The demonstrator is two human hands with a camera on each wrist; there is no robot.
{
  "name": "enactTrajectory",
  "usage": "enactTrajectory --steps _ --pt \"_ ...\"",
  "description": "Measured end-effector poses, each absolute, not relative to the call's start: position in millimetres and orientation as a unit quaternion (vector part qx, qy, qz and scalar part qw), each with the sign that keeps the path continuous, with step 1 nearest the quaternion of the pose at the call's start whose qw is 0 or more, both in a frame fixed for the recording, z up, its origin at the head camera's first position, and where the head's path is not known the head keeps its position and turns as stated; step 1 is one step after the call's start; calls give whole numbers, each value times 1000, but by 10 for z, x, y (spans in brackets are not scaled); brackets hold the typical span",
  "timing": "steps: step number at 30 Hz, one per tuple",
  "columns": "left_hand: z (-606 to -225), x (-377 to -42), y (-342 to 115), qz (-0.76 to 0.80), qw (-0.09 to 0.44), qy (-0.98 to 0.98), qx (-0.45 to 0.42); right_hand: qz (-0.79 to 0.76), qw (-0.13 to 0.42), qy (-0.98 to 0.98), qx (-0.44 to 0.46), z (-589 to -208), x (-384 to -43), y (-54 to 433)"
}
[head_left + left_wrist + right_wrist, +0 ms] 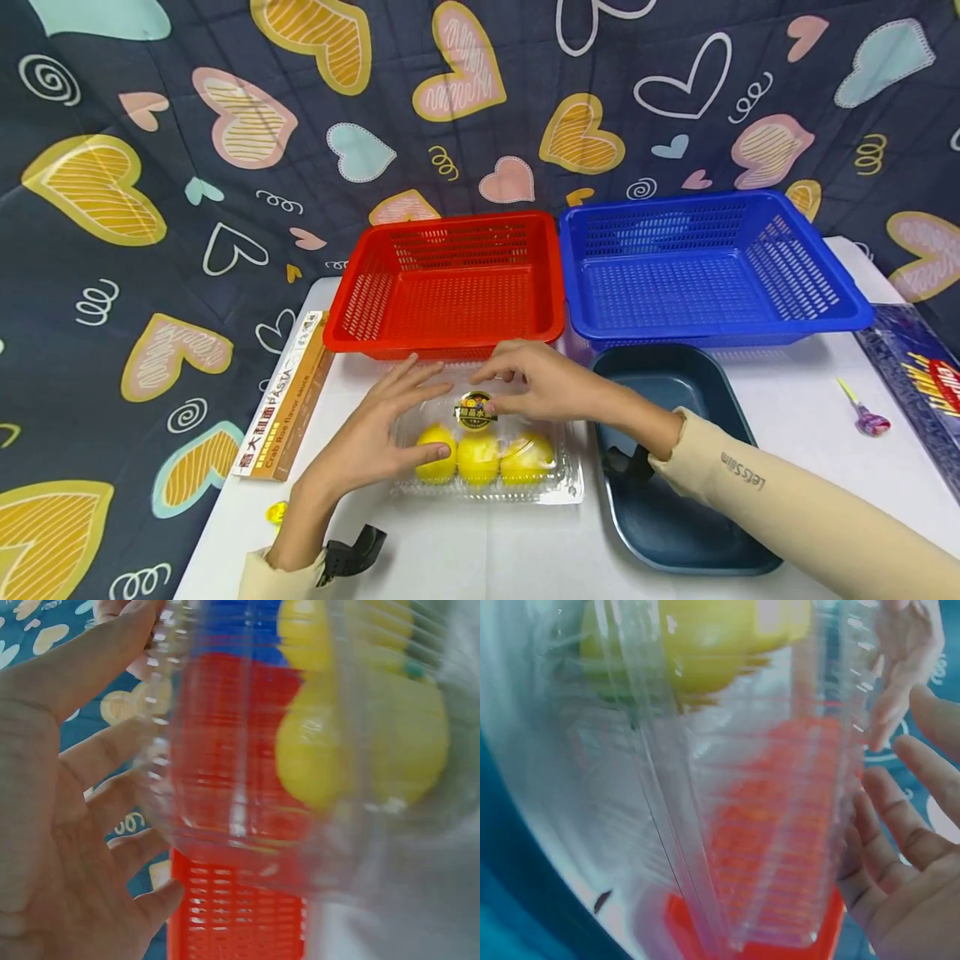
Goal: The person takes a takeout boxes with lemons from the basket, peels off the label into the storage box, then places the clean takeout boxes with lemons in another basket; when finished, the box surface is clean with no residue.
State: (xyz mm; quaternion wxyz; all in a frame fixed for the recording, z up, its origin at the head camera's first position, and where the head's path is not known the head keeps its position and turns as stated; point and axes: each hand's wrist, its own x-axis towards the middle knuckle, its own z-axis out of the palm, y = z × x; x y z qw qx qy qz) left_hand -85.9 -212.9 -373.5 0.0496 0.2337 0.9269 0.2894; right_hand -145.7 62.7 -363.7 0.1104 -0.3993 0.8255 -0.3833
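A clear plastic clamshell box point(567, 487) with a black and gold label point(476, 412) lies on the table. Yellow lemon-like fruits point(478, 461) show inside it, and its lid looks closed. My left hand point(371, 437) spreads its fingers along the box's left side, thumb over the front left fruit. Above the back right of the lid, my right hand point(543, 383) has bent, parted fingers. Both wrist views show the loose fingers point(112, 750) beside the lid's ribbed edge, not wrapped around it. Whether fingertips touch the plastic is hard to tell.
Behind the box stand a red basket point(442, 346) and a blue basket point(720, 333). A dark blue tray point(697, 542) is right of it. A pasta box point(288, 400) lies left, a lollipop point(870, 421) and a dark blue packet point(918, 375) right. A small yellow item point(277, 512) sits front left.
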Motion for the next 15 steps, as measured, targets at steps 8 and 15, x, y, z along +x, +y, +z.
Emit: enactTrajectory --steps 8,15 --pt "-3863 -833 -2158 290 52 928 227 -329 116 847 -402 -3715 -1433 512" --pt "-3899 -842 -2174 291 46 927 232 -297 126 866 -383 -3718 -1405 434"
